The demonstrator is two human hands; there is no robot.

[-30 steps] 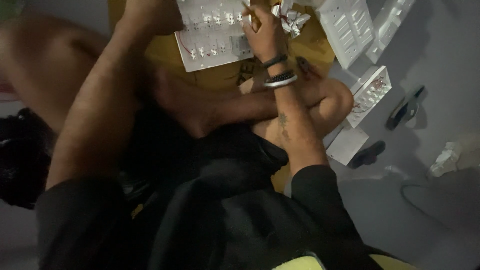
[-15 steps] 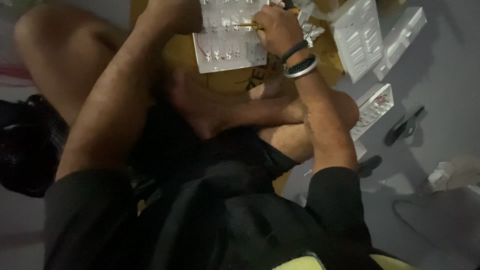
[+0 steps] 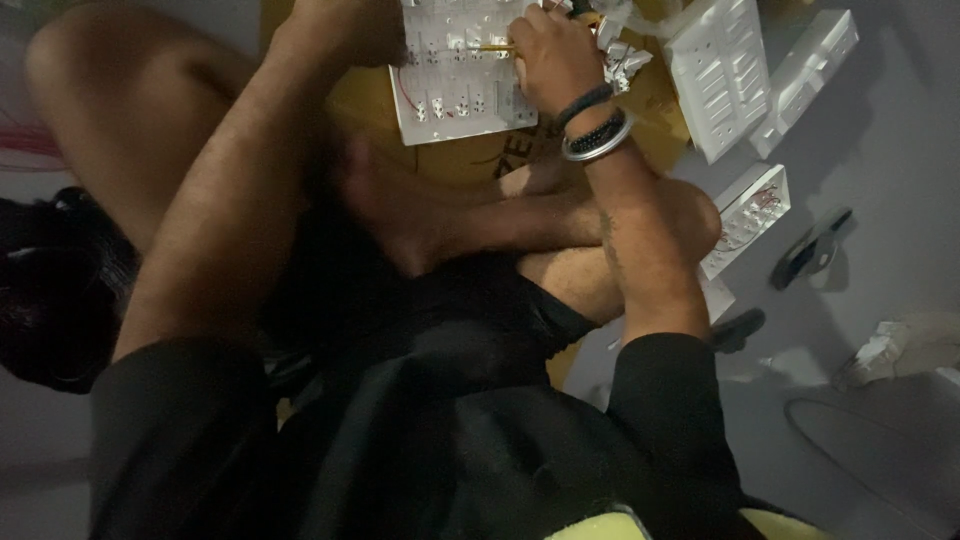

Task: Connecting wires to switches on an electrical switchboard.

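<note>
White switch panel [image 3: 455,85] is lying on yellow cardboard [image 3: 450,160] on the floor before my crossed legs. My right hand [image 3: 555,62] is pinching a thin yellow-tipped tool [image 3: 495,47], pointing leftward across the panel; my left hand [image 3: 345,25] is pressing its left edge, though I cannot tell its grip.

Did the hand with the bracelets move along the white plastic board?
Cannot tell. The right hand holds a thin tool on the white plastic switch board, as before; the head camera shifted, so both moved together.
</note>
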